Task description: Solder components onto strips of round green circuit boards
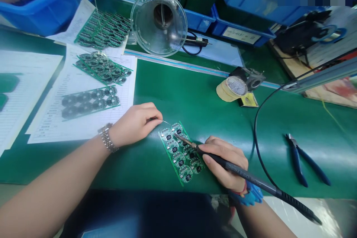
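Observation:
In my right hand [227, 160] is a black soldering iron [245, 174], held like a pen. Its metal tip reaches over the upper part of a panel of round green circuit boards [180, 160], which lies on the green mat. My left hand [139, 122] pinches a thin strand of solder wire [166, 122] between thumb and forefinger. The wire's free end runs toward the panel's top edge, close to the iron's tip. Whether tip and wire touch a board is too small to tell.
More circuit board panels [97, 66] lie on printed sheets [55, 115] at left. A fume extractor funnel [158, 24] hangs at the back. Blue-handled cutters [299, 156] and a yellowish round tub [230, 89] sit to the right. The iron's black cable [256, 134] loops there. Blue bins [52, 11] stand behind.

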A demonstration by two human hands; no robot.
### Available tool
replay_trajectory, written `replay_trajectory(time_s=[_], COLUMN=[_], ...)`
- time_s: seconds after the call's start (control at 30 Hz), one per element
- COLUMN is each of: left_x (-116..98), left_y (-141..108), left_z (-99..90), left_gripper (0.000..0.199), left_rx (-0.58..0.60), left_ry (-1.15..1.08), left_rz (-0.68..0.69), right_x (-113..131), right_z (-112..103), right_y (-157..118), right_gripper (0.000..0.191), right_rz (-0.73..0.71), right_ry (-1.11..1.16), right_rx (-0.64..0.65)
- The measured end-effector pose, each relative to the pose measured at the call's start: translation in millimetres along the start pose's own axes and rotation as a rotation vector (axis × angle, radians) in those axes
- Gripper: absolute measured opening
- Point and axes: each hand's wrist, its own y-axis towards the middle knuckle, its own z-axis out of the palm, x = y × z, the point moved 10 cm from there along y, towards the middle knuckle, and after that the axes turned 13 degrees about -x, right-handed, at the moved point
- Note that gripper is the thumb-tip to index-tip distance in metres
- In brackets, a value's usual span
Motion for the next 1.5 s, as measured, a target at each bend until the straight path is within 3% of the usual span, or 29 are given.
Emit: replay_trajectory(time_s=[0.13, 0.23, 0.4, 0.73, 1.5], left_x=[0, -12, -35, -19, -30], left_y=[-1, -9, -27, -29, -28], left_z=[-11.5, -12.8, 6.3, 18.0, 29.7], left_gripper=[0.014, 0.013, 0.014, 0.015, 0.016], left_rx=[-0.070, -0.083, 0.022, 0.026, 0.051], left_ry=[0.044, 0.090, 0.041, 0.111, 0.202], left_rz=[-0.036, -0.049, -0.040, -0.081, 0.037], right_x=[3, 9, 16, 6, -1], right_z=[-8, -17, -24, -16, -12], right_y=[-2, -8, -24, -31, -31], right_gripper=[0.027, 0.030, 0.029, 0.022, 0.022], right_rz=[-0.014, -0.023, -0.011, 0.077, 0.121], right_ry=[0.001, 0.008, 0.009, -0.053, -0.045], right_rx=[-0.038, -0.078, -0.087, -0.043, -0.023])
